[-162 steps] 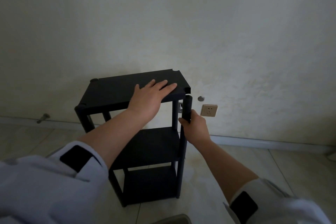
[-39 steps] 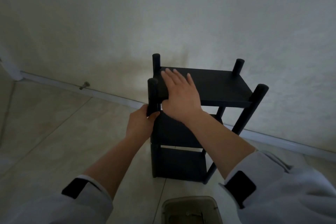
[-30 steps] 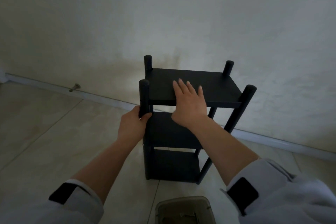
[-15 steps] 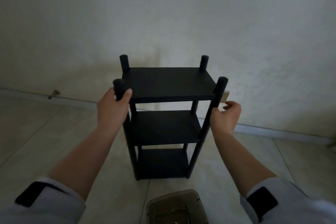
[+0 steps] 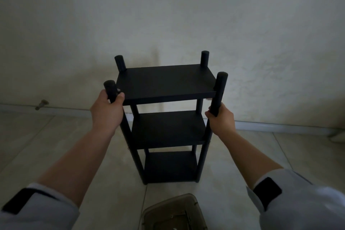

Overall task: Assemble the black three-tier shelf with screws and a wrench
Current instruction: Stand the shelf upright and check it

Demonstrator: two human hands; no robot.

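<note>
Both hands hold the black shelf on the floor by the wall: the left hand wraps the near left post, the right hand wraps the near right post. All three boards and four posts look joined, so it seems nearly done. No wrench shows, so I cannot tell if screws need tightening.

The black shelf fills the frame's centre, backed closely by the wall. Bare floor lies open lower left and right; a plastic container blocks bottom centre.

Single head-worn wide-angle view — it looks forward and down, close behind both forearms. It faces the shelf, floor and wall.
</note>
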